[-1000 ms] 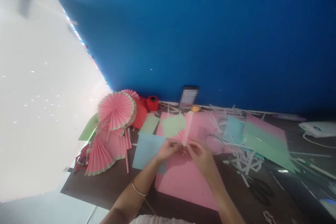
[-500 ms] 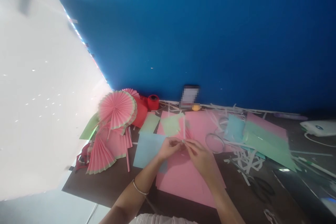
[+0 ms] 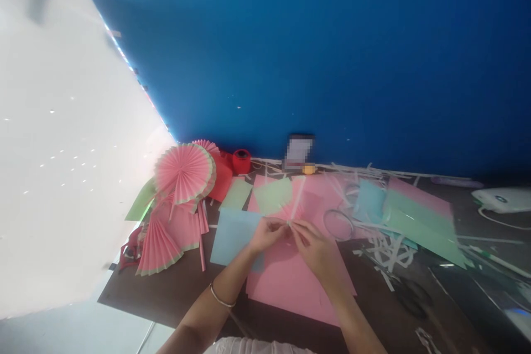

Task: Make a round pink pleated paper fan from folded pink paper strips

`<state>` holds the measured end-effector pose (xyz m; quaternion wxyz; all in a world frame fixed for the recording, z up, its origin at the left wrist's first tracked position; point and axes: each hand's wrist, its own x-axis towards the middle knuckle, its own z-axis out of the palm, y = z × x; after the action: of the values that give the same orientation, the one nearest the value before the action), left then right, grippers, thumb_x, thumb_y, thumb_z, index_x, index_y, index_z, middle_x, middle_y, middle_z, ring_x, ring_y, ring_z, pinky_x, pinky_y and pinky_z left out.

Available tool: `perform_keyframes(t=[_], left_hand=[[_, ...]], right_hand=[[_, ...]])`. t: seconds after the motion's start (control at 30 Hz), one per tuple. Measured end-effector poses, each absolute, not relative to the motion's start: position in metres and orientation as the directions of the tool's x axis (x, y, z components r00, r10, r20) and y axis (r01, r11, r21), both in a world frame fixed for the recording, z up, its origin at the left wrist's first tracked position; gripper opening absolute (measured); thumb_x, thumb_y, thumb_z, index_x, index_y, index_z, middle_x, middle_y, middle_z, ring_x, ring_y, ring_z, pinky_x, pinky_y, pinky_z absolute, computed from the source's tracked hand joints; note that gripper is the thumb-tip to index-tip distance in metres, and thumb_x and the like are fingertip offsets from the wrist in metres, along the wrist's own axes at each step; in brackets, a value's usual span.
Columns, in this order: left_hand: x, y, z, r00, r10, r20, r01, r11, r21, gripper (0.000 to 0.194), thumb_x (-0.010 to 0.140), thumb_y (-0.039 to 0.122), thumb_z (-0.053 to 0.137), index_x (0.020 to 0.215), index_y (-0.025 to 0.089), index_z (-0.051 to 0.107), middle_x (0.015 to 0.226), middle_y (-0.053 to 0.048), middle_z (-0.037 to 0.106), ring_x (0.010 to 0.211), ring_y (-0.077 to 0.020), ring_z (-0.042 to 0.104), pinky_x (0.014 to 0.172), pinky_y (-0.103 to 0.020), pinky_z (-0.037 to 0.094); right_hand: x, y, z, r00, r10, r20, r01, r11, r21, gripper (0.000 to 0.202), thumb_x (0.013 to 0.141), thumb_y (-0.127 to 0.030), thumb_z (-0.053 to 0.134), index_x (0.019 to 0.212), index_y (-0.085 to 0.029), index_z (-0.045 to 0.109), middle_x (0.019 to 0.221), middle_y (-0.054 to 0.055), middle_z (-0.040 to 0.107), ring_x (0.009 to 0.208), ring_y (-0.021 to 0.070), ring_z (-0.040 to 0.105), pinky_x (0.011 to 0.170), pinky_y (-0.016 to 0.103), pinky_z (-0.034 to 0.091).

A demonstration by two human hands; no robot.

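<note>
Over the pink paper sheets (image 3: 298, 293), my left hand (image 3: 267, 235) and my right hand (image 3: 312, 244) meet with their fingertips pinched together. Between them is the narrow base of a small pleated pink paper fan (image 3: 290, 211), its folds spreading away from me. A pale strip (image 3: 298, 196) rises from the fan's folds, leaning right. The fingers hide most of the pinched base. Under my left wrist lies a light blue sheet (image 3: 234, 235); a light green sheet (image 3: 269, 194) lies behind the fan.
Finished-looking pink fans with green edges (image 3: 182, 174) stand at the left beside a red tape roll (image 3: 241, 161). On the right are a clear tape roll (image 3: 338, 224), white paper strips (image 3: 394, 254), dark-handled scissors (image 3: 410, 296) and stacked coloured sheets (image 3: 423, 221). A blue wall (image 3: 315, 55) rises behind.
The pale strip at the fan has swung from upright to leaning right, and the pleats have shifted slightly. Both hands stay pinched in nearly the same place.
</note>
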<state>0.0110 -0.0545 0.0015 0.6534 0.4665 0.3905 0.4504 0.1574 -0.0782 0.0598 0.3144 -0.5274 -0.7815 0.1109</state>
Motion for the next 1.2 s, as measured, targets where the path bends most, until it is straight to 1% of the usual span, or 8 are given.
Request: perform_keyframes(t=[0.13, 0.27, 0.43, 0.53, 0.63, 0.8, 1.0, 1.2], left_hand=[[0.010, -0.055, -0.002, 0.321, 0.945, -0.064, -0.231, 0.143, 0.962, 0.046, 0.075, 0.053, 0.062, 0.081, 0.008, 0.071, 0.073, -0.009, 0.068, 0.065, -0.0167, 0.062, 0.066, -0.029, 0.051], [0.009, -0.055, -0.001, 0.312, 0.949, -0.048, -0.180, 0.108, 0.978, 0.046, 0.076, 0.054, 0.059, 0.082, 0.009, 0.071, 0.074, -0.009, 0.069, 0.067, -0.0175, 0.063, 0.067, -0.029, 0.052], [0.009, -0.056, 0.001, 0.280, 0.959, -0.042, -0.128, 0.080, 0.989, 0.047, 0.076, 0.054, 0.059, 0.082, 0.009, 0.071, 0.077, -0.010, 0.070, 0.070, -0.0185, 0.064, 0.066, -0.028, 0.051], [0.010, -0.056, 0.002, 0.286, 0.958, -0.031, -0.108, 0.064, 0.992, 0.046, 0.078, 0.053, 0.057, 0.080, 0.009, 0.071, 0.075, -0.009, 0.070, 0.069, -0.0181, 0.064, 0.066, -0.028, 0.051], [0.010, -0.056, 0.003, 0.287, 0.958, -0.028, -0.079, 0.053, 0.996, 0.045, 0.078, 0.052, 0.057, 0.078, 0.010, 0.071, 0.074, -0.008, 0.070, 0.069, -0.0182, 0.064, 0.066, -0.027, 0.051], [0.009, -0.056, 0.003, 0.284, 0.959, -0.013, -0.022, 0.020, 1.000, 0.042, 0.079, 0.049, 0.057, 0.078, 0.010, 0.071, 0.075, -0.008, 0.071, 0.069, -0.0183, 0.064, 0.067, -0.027, 0.050], [0.010, -0.057, 0.007, 0.290, 0.957, -0.024, -0.032, 0.034, 0.999, 0.043, 0.079, 0.051, 0.056, 0.080, 0.011, 0.071, 0.076, -0.009, 0.071, 0.069, -0.0188, 0.064, 0.067, -0.028, 0.051], [0.010, -0.059, 0.009, 0.301, 0.952, -0.050, -0.113, 0.088, 0.990, 0.040, 0.078, 0.048, 0.058, 0.078, 0.010, 0.071, 0.071, -0.008, 0.070, 0.064, -0.0178, 0.065, 0.065, -0.029, 0.052]], right_hand=[[0.156, -0.078, 0.059, -0.222, 0.893, 0.391, 0.765, 0.409, -0.498, 0.026, 0.089, -0.029, 0.044, 0.093, -0.020, 0.068, 0.095, 0.006, 0.070, 0.082, 0.0183, 0.067, 0.075, 0.029, 0.054], [0.155, -0.078, 0.056, -0.180, 0.898, 0.401, 0.769, 0.383, -0.512, 0.027, 0.088, -0.030, 0.045, 0.093, -0.020, 0.069, 0.098, 0.006, 0.069, 0.084, 0.0178, 0.067, 0.074, 0.028, 0.055], [0.155, -0.075, 0.046, -0.112, 0.916, 0.385, 0.753, 0.331, -0.569, 0.029, 0.088, -0.035, 0.046, 0.088, -0.019, 0.071, 0.097, 0.007, 0.070, 0.084, 0.0180, 0.068, 0.072, 0.028, 0.056], [0.155, -0.073, 0.042, -0.066, 0.928, 0.367, 0.734, 0.294, -0.612, 0.031, 0.087, -0.037, 0.047, 0.084, -0.018, 0.072, 0.096, 0.008, 0.071, 0.084, 0.0191, 0.068, 0.074, 0.029, 0.056], [0.154, -0.073, 0.041, -0.052, 0.937, 0.344, 0.714, 0.276, -0.644, 0.032, 0.087, -0.037, 0.047, 0.086, -0.018, 0.072, 0.096, 0.008, 0.071, 0.084, 0.0198, 0.068, 0.077, 0.031, 0.057], [0.153, -0.075, 0.043, -0.027, 0.947, 0.319, 0.712, 0.242, -0.659, 0.028, 0.085, -0.035, 0.049, 0.088, -0.020, 0.073, 0.097, 0.006, 0.072, 0.083, 0.0200, 0.069, 0.072, 0.030, 0.058], [0.156, -0.074, 0.045, -0.043, 0.957, 0.288, 0.691, 0.236, -0.683, 0.028, 0.085, -0.037, 0.050, 0.088, -0.021, 0.073, 0.097, 0.006, 0.072, 0.084, 0.0195, 0.068, 0.075, 0.030, 0.057], [0.155, -0.075, 0.047, -0.055, 0.962, 0.267, 0.683, 0.231, -0.693, 0.028, 0.085, -0.036, 0.050, 0.090, -0.020, 0.073, 0.099, 0.006, 0.072, 0.086, 0.0198, 0.068, 0.076, 0.030, 0.057]])
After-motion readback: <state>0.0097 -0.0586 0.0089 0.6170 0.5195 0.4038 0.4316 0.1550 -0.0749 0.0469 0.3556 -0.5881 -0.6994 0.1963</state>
